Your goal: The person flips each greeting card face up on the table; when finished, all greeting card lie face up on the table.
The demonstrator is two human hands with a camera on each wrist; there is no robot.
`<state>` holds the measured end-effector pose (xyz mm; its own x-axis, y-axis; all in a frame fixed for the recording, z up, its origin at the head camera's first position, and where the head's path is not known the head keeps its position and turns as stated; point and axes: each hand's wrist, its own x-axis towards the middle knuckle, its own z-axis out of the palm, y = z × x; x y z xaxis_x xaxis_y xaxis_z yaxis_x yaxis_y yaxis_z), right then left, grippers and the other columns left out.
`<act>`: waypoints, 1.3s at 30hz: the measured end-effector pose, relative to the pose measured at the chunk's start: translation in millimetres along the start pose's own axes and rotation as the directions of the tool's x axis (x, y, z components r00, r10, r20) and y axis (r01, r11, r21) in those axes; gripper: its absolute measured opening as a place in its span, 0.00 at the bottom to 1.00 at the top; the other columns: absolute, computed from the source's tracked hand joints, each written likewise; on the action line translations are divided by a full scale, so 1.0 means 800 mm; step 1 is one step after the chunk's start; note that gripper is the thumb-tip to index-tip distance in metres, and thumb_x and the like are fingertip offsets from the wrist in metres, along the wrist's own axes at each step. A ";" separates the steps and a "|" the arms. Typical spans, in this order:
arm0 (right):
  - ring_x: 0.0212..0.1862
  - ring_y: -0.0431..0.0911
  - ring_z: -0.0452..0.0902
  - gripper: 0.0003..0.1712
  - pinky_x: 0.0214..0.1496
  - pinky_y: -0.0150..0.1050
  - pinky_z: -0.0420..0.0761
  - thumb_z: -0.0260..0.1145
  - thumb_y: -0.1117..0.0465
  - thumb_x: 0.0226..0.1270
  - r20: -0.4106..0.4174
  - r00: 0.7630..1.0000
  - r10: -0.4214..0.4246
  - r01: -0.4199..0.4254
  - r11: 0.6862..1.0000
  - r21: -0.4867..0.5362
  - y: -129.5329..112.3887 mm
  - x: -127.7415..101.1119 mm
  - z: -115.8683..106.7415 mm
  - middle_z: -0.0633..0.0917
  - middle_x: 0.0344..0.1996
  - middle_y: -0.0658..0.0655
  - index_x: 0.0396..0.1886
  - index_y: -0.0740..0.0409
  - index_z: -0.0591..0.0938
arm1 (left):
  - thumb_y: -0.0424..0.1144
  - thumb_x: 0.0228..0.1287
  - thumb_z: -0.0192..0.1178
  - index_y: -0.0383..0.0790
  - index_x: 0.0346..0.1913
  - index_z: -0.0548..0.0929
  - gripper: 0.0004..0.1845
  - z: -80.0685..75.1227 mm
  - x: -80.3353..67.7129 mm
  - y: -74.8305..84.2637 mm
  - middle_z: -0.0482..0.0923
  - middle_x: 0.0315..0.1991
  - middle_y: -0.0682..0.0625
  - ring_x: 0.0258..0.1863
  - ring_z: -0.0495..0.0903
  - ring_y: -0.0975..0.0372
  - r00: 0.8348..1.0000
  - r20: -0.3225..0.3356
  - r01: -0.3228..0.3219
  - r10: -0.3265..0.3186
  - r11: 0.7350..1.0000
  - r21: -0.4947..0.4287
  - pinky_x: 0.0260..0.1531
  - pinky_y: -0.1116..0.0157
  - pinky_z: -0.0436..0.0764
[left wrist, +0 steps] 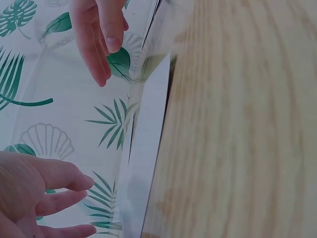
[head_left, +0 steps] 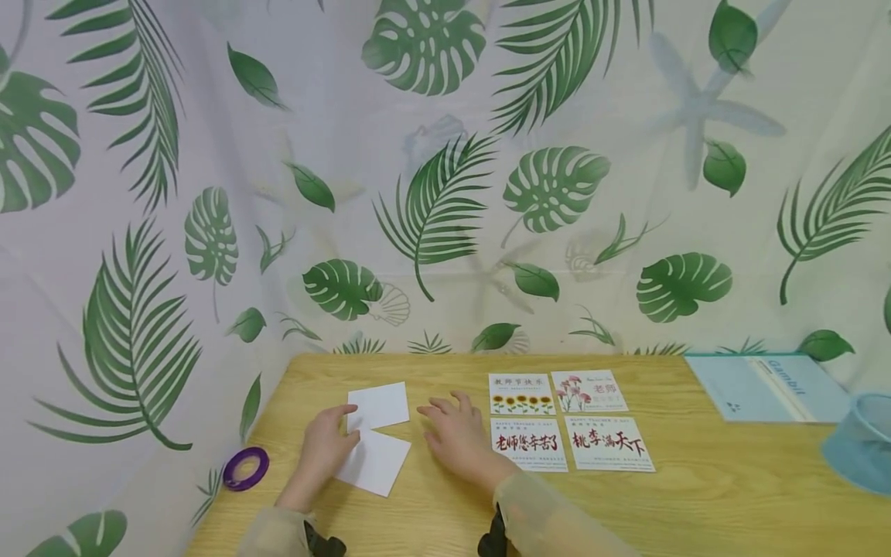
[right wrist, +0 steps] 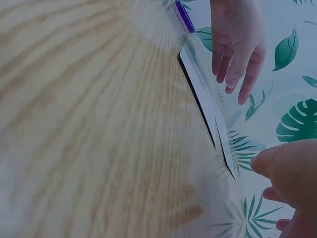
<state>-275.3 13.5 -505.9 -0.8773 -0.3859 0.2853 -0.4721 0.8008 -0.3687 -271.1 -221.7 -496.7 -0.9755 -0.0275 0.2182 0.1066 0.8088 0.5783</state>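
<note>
Two blank white cards lie on the table, the upper one (head_left: pixel 383 404) slightly turned and the lower one (head_left: pixel 379 464) tilted more, their edges meeting or overlapping. My left hand (head_left: pixel 322 447) hovers at their left side, thumb and fingers spread, gripping nothing; its fingers (left wrist: pixel 64 176) stay apart from the cards in the left wrist view. To the right of the cards, my right hand (head_left: pixel 455 442) is held over the wood with loosely bent fingers and nothing in them. Beside it, several printed cards lie in two rows, among them a sunflower card (head_left: pixel 520 394) and a pink-flower card (head_left: pixel 590 391).
A purple ring-shaped roll (head_left: pixel 246 469) sits at the table's left edge. At the right are a light blue flat pack (head_left: pixel 766 389) and a blue translucent container (head_left: pixel 863 445). A leaf-patterned curtain (head_left: pixel 445 193) hangs behind and left of the wooden table (head_left: pixel 710 503).
</note>
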 end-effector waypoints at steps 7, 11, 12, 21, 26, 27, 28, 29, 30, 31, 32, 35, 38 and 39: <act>0.72 0.68 0.57 0.21 0.63 0.66 0.68 0.63 0.58 0.70 0.044 0.999 -0.011 0.013 1.000 -0.025 -0.010 0.012 0.004 0.77 0.66 0.59 0.62 0.52 0.79 | 0.30 0.55 0.64 0.31 0.58 0.80 0.24 -0.002 0.010 -0.003 0.79 0.57 0.31 0.55 0.78 0.40 0.998 0.033 0.045 -0.046 0.998 0.033 0.56 0.44 0.76; 0.73 0.69 0.55 0.22 0.62 0.66 0.68 0.60 0.58 0.72 0.085 0.996 -0.033 0.036 0.999 -0.034 -0.013 0.016 0.008 0.75 0.68 0.58 0.64 0.50 0.78 | 0.30 0.55 0.64 0.32 0.59 0.79 0.25 -0.001 0.015 -0.003 0.79 0.57 0.32 0.53 0.79 0.43 0.997 0.036 0.070 -0.072 0.997 0.038 0.55 0.46 0.77; 0.73 0.69 0.54 0.22 0.63 0.66 0.67 0.59 0.58 0.73 0.098 0.995 -0.031 0.035 0.999 -0.036 -0.013 0.016 0.008 0.74 0.68 0.58 0.65 0.49 0.77 | 0.31 0.56 0.64 0.32 0.59 0.79 0.25 0.000 0.016 -0.003 0.79 0.58 0.32 0.53 0.79 0.43 0.997 0.040 0.072 -0.073 0.997 0.037 0.55 0.46 0.77; 0.75 0.70 0.51 0.24 0.62 0.64 0.66 0.56 0.56 0.76 0.171 0.984 -0.055 0.064 0.997 -0.043 -0.014 0.020 0.005 0.73 0.70 0.56 0.69 0.46 0.74 | 0.32 0.58 0.64 0.30 0.63 0.76 0.27 -0.002 0.021 -0.005 0.76 0.60 0.30 0.50 0.78 0.45 0.988 0.099 0.115 -0.118 0.993 0.039 0.54 0.47 0.78; 0.75 0.68 0.51 0.24 0.62 0.62 0.66 0.56 0.55 0.76 0.201 0.977 -0.064 0.077 0.995 -0.059 -0.020 0.025 0.004 0.73 0.70 0.54 0.69 0.48 0.74 | 0.31 0.58 0.64 0.28 0.65 0.72 0.31 -0.004 0.022 -0.008 0.74 0.60 0.27 0.56 0.78 0.41 0.985 0.113 0.131 -0.133 0.991 0.020 0.55 0.45 0.78; 0.75 0.68 0.51 0.24 0.62 0.62 0.66 0.55 0.55 0.76 0.208 0.976 -0.060 0.076 0.995 -0.069 -0.021 0.026 0.005 0.73 0.70 0.54 0.69 0.48 0.74 | 0.31 0.58 0.63 0.28 0.66 0.71 0.31 -0.004 0.023 -0.009 0.74 0.60 0.27 0.57 0.77 0.40 0.984 0.116 0.133 -0.133 0.991 0.011 0.56 0.45 0.78; 0.75 0.67 0.51 0.24 0.62 0.61 0.66 0.55 0.54 0.77 0.214 0.975 -0.058 0.077 0.994 -0.080 -0.021 0.026 0.006 0.73 0.70 0.53 0.69 0.48 0.74 | 0.31 0.58 0.63 0.28 0.66 0.71 0.31 -0.004 0.023 -0.010 0.74 0.61 0.27 0.59 0.76 0.39 0.984 0.120 0.133 -0.133 0.991 0.005 0.57 0.45 0.78; 0.75 0.67 0.51 0.24 0.62 0.61 0.66 0.55 0.54 0.77 0.223 0.973 -0.055 0.077 0.993 -0.093 -0.021 0.027 0.007 0.73 0.71 0.53 0.69 0.48 0.74 | 0.31 0.58 0.63 0.28 0.66 0.71 0.31 -0.003 0.023 -0.010 0.74 0.61 0.27 0.60 0.75 0.38 0.983 0.125 0.135 -0.134 0.991 0.000 0.57 0.45 0.77; 0.75 0.66 0.51 0.24 0.62 0.61 0.66 0.55 0.53 0.77 0.231 0.972 -0.053 0.079 0.991 -0.105 -0.021 0.027 0.009 0.73 0.71 0.52 0.69 0.47 0.74 | 0.31 0.59 0.63 0.28 0.66 0.71 0.31 -0.002 0.023 -0.010 0.74 0.61 0.27 0.60 0.74 0.38 0.982 0.130 0.139 -0.137 0.990 -0.005 0.57 0.45 0.78; 0.75 0.66 0.51 0.24 0.62 0.61 0.66 0.55 0.53 0.77 0.239 0.970 -0.051 0.080 0.990 -0.114 -0.021 0.028 0.010 0.73 0.71 0.52 0.69 0.47 0.74 | 0.31 0.59 0.63 0.28 0.66 0.71 0.31 -0.002 0.023 -0.010 0.74 0.61 0.27 0.61 0.74 0.37 0.982 0.131 0.141 -0.139 0.990 -0.010 0.57 0.45 0.77; 0.76 0.66 0.51 0.24 0.63 0.61 0.66 0.54 0.53 0.77 0.250 0.967 -0.046 0.078 0.990 -0.121 -0.021 0.028 0.013 0.72 0.71 0.51 0.69 0.46 0.74 | 0.31 0.59 0.63 0.29 0.66 0.71 0.31 -0.002 0.023 -0.011 0.74 0.61 0.27 0.61 0.74 0.37 0.981 0.132 0.147 -0.144 0.989 -0.012 0.57 0.45 0.78; 0.76 0.65 0.50 0.24 0.64 0.62 0.65 0.53 0.52 0.78 0.274 0.961 -0.029 0.067 0.989 -0.132 -0.021 0.030 0.018 0.72 0.71 0.50 0.70 0.45 0.73 | 0.31 0.60 0.62 0.30 0.67 0.71 0.30 -0.001 0.025 -0.010 0.74 0.60 0.27 0.61 0.74 0.38 0.980 0.130 0.154 -0.150 0.988 -0.018 0.56 0.46 0.79; 0.77 0.64 0.50 0.24 0.65 0.62 0.65 0.53 0.52 0.78 0.282 0.959 -0.013 0.053 0.989 -0.135 -0.021 0.032 0.022 0.72 0.71 0.50 0.70 0.44 0.73 | 0.30 0.61 0.61 0.30 0.67 0.70 0.30 -0.002 0.026 -0.009 0.74 0.60 0.26 0.61 0.74 0.38 0.980 0.133 0.156 -0.149 0.987 -0.040 0.54 0.47 0.79; 0.77 0.64 0.50 0.24 0.65 0.62 0.65 0.53 0.52 0.78 0.283 0.959 -0.011 0.051 0.990 -0.135 -0.021 0.032 0.023 0.72 0.71 0.50 0.70 0.44 0.73 | 0.30 0.61 0.60 0.30 0.67 0.70 0.30 -0.002 0.027 -0.009 0.74 0.60 0.26 0.61 0.74 0.38 0.979 0.136 0.160 -0.152 0.986 -0.051 0.54 0.47 0.79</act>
<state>-291.5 -18.7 -508.7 -0.8607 -0.5083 0.0276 -0.5002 0.8344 -0.2313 -292.4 -228.7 -494.9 -0.9974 -0.0699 0.0187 -0.0414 0.7629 0.6452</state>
